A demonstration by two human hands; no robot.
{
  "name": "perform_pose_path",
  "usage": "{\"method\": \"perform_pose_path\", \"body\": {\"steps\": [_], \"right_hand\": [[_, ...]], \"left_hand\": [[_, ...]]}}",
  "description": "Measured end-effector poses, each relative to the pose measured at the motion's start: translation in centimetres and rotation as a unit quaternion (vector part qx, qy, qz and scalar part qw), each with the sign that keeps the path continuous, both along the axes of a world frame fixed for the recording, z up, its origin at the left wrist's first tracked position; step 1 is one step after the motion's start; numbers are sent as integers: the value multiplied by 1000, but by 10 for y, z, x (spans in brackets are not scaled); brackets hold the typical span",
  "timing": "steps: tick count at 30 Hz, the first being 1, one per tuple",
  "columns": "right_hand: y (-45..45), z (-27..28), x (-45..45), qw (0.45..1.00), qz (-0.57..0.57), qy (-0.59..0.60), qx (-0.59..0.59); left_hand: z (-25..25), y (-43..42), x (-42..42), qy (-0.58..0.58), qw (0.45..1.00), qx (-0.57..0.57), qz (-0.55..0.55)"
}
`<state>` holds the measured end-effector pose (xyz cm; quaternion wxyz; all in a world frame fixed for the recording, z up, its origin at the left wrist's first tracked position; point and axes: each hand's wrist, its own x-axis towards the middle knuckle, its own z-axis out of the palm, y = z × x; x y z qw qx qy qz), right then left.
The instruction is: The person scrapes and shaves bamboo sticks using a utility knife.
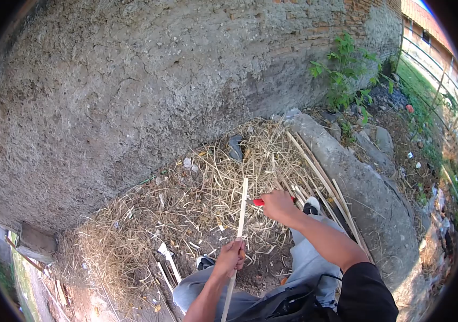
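Observation:
A long, pale wooden strip (243, 212), which looks like split bamboo, runs up from between my knees. My left hand (231, 257) is closed around its lower middle. My right hand (278, 207) is closed on a red-handled knife (259, 202), beside the upper part of the strip. The short blade points left and appears to meet the strip's edge, though it is too small to see clearly. My fingers cover most of the handle.
Curly shavings (223, 166) cover the ground between my shoes. More pale strips (320, 172) lie at right along a large stone slab (368, 198). Several cut pieces (170, 263) are near my left leg. A rough wall (148, 91) rises ahead, with a green plant (347, 70) beside it.

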<state>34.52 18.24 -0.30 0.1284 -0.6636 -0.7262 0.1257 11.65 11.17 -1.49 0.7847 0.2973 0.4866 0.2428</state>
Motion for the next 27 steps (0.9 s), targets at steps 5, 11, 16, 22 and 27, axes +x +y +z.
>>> {"method": "perform_pose_path", "body": {"steps": [5, 11, 16, 22, 27], "right_hand": [[0, -18, -19, 1000, 4, -8, -6], [27, -27, -6, 997, -71, -19, 13], [56, -63, 52, 981, -196, -5, -8], [57, -5, 41, 968, -220, 116, -30], [35, 35, 38, 868, -187, 460, -13]], "left_hand": [[13, -7, 9, 17, 999, 43, -9], [21, -13, 3, -55, 997, -42, -15], [11, -15, -2, -33, 996, -35, -79], [14, -1, -8, -84, 995, -24, -52], [12, 8, -8, 132, 963, 194, -134]]}}
